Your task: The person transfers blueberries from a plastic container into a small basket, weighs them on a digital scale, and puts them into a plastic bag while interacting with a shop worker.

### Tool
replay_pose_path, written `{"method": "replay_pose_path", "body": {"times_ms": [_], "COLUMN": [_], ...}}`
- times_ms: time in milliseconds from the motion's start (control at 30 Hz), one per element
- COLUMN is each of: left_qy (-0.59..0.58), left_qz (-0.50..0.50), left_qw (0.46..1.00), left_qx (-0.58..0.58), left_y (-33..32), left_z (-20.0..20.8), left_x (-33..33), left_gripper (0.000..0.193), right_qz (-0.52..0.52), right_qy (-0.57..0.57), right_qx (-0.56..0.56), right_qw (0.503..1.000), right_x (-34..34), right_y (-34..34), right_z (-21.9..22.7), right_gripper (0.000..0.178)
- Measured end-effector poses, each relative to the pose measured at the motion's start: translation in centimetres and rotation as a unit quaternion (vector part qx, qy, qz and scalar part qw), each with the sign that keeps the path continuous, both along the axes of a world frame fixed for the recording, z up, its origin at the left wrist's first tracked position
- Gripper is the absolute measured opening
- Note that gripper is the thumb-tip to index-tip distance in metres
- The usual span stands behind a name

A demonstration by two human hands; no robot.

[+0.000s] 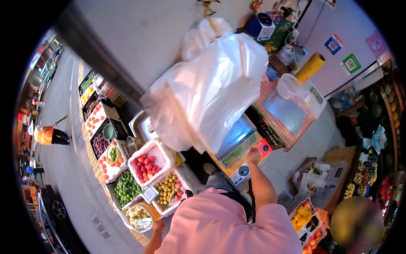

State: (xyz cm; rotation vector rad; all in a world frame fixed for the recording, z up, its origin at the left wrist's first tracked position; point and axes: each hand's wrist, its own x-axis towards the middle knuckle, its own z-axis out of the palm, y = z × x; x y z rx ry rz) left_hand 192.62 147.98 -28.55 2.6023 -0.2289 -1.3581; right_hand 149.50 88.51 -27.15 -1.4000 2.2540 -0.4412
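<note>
My right hand (253,155), fingers curled in, is at the front of a counter scale (226,157) with a metal tray (237,132) and a green-lit display. Right beside that hand is a red card (264,147). Whether anything small is inside its fingers cannot be seen. My left hand (159,227) hangs low by a basket of greenish-yellow fruit (138,216); its fingers are too small and unclear to read. A large bunch of clear plastic bags (215,80) hangs in front of me and covers part of the scale's tray.
Crates of red fruit (146,168), yellow fruit (169,188) and green fruit (127,185) stand on my left. A checked-cloth table (270,95) holds a white plastic basket (289,86) and a yellow film roll (311,67). Fruit crates (302,216) stand at right. A person in orange (46,135) is on the road.
</note>
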Motion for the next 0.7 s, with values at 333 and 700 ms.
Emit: {"method": "replay_pose_path", "body": {"times_ms": [333,700], "left_qy": [0.058,0.028], "left_qz": [-0.016,0.071], "left_qw": [0.988,0.994], "left_qx": [-0.140,-0.082], "left_y": [-22.2,-26.1], "left_z": [14.1,14.1], "left_x": [-10.8,-12.3], "left_gripper": [0.033,0.025], "right_qz": [0.045,0.273], "right_qy": [0.169,0.222], "right_qx": [-0.091,-0.046], "right_qw": [0.980,0.935], "right_x": [-6.3,-13.6], "right_y": [-22.3,-25.3], "right_z": [1.8,-1.7], "right_gripper": [0.065,0.086]}}
